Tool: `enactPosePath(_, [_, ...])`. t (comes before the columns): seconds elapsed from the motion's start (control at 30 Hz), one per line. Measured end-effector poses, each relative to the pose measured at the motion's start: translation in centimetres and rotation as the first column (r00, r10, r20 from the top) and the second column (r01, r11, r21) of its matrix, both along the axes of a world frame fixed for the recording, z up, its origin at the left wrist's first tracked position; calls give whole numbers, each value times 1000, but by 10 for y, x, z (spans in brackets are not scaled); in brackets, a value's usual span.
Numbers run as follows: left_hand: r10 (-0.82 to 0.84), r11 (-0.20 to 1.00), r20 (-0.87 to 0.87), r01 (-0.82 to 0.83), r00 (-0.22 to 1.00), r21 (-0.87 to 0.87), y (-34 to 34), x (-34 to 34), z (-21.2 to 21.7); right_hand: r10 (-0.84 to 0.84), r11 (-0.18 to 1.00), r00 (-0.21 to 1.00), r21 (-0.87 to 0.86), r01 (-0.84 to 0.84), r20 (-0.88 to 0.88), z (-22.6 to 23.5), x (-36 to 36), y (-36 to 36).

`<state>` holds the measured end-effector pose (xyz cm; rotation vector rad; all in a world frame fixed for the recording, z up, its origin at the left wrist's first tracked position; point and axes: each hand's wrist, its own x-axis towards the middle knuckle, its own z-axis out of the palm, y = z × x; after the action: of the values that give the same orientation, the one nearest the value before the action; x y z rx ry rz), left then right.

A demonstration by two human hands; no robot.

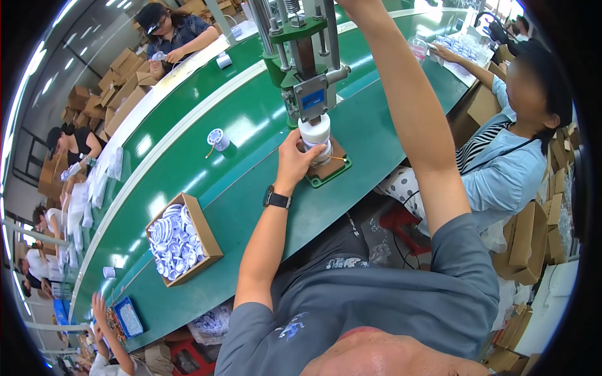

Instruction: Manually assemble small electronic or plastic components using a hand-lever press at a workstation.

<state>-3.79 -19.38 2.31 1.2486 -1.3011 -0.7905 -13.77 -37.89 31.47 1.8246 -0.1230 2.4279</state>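
My left hand (297, 160) is closed round a white cylindrical part (318, 153) at the foot of a green and steel bench press (307, 75). Above that part sits a white round block (314, 128), right under the press head. A thin orange wire (337, 158) runs out to the right of the part, over the press's green base plate (330, 175). My right arm reaches up beside the press, and only the edge of my right hand (359, 5) shows at the top rim; its fingers are out of the picture.
A cardboard box (199, 230) of white round pieces stands left on the green bench. On the conveyor (175, 178) sits another white cylinder (217, 139) with an orange wire. A blue tray (129, 317) lies lower left. A co-worker (511, 150) sits close on my right; others work across the belt.
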Motion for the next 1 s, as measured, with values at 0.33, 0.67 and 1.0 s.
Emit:
enactPosePath(0.33, [71,989,98,-58,993,-136,7,-8,-20,512,847,828,299,-441,-230,-63,-108,107])
enactPosePath(0.67, [53,994,109,-42,993,-104,13,-4,-4,265,863,961,464,-199,-81,-267,-142,199])
enactPosePath(1.0, [188,880,852,-469,488,74,-59,243,-36,727,606,686,485,-631,-16,-88,-83,131])
